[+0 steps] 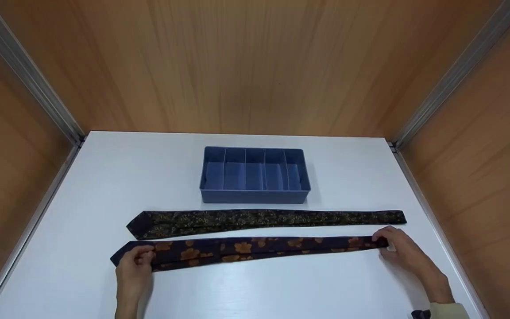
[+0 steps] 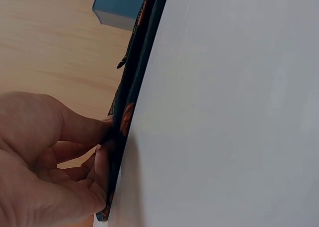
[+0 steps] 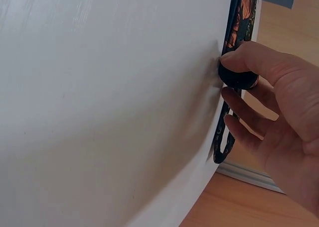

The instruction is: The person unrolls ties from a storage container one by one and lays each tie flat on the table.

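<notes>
A dark necktie with orange flowers [image 1: 242,248] lies face down across the front of the white table, wide end to the left. My left hand [image 1: 134,270] pinches it near the wide end; the left wrist view shows thumb and fingers [image 2: 102,172] on its edge. At the narrow end my right hand [image 1: 401,250] holds the dark tip [image 3: 238,76] between thumb and fingers, and the tip is bent up there. Just behind, a second necktie [image 1: 255,219], dark with a small greenish-gold pattern, lies nearly parallel, untouched by either hand.
A blue plastic box [image 1: 255,196] with several narrow compartments stands behind the ties, near the table's [image 1: 148,177] back edge. Wood-grained panels [image 1: 246,66] rise at the back and both sides, with metal rails [image 1: 38,79] at the corners.
</notes>
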Motion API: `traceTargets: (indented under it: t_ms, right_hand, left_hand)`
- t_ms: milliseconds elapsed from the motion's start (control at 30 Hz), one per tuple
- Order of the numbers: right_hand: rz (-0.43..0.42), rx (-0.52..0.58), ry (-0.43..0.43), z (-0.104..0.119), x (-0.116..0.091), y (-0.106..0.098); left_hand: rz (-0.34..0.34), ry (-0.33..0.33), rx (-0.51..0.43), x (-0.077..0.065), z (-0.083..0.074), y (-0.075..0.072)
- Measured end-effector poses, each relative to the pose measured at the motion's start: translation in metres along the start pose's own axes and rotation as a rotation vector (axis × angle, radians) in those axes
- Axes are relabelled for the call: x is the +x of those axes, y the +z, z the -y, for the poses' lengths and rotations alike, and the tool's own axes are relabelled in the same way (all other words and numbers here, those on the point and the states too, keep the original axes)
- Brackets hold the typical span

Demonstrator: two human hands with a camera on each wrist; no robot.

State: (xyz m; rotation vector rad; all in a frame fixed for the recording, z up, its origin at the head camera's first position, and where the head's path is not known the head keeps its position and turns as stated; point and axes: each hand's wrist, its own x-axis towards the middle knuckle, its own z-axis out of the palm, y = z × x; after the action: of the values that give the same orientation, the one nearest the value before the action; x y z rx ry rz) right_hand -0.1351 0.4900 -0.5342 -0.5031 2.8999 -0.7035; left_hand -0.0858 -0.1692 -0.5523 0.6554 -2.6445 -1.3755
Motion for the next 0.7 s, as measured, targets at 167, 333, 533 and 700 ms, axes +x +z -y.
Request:
traceTargets:
  t_ms: [167, 333, 533, 700]
  right_hand:
    - [-0.009, 0.001, 0.070, 0.002, -0.001, 0.001]
    - [-0.041, -0.026, 0.120, 0.005, 0.000, 0.004]
    - [-0.115, -0.066, 0.159, 0.007, 0.000, 0.010]
    - [-0.140, -0.071, 0.200, 0.006, 0.000, 0.013]
  left_hand:
    - [0.007, -0.016, 0.006, 0.001, -0.001, 0.000]
    - [-0.002, -0.018, 0.003, 0.001, -0.001, 0.001]
    - [-0.011, -0.015, -0.002, 0.001, -0.001, 0.001]
    - [-0.028, -0.006, 0.003, 0.000, -0.001, 0.000]
